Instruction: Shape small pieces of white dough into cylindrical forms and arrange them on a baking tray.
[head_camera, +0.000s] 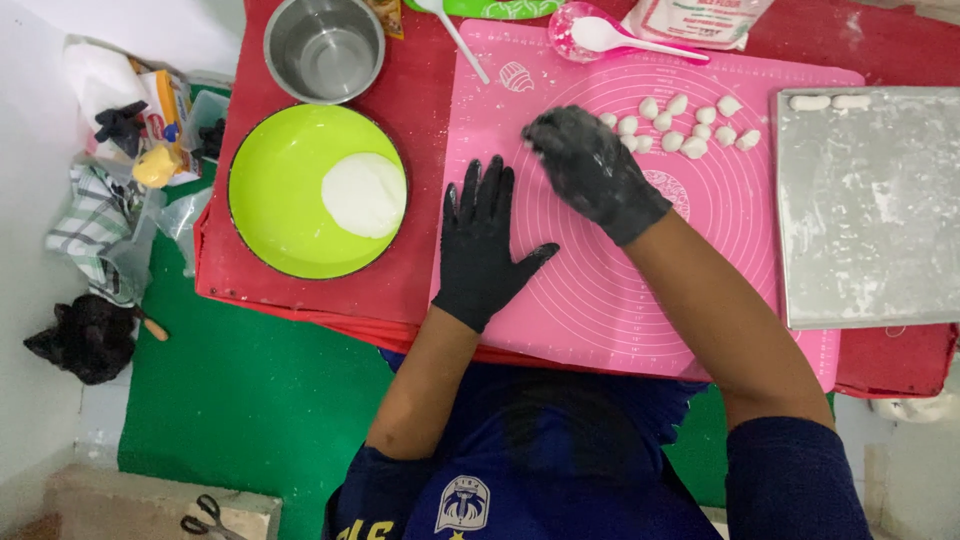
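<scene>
Two gloved hands over a pink silicone mat. Left hand flat, fingers spread, palm down on the mat's left part, holding nothing. Right hand curled loosely, glove dusted white, just left of a cluster of small white dough pieces; whether it grips one, cannot tell — slightly blurred. Pieces lie on the mat's upper right, close together. Metal tray right of the mat, floured, two dough pieces at its top edge. Left of the mat: green bowl with a white dough lump at its right side; steel bowl above it. Pink spoon rest with white spoon at mat's top edge. All on a red table cover. Scissors on floor ledge, lower left
</scene>
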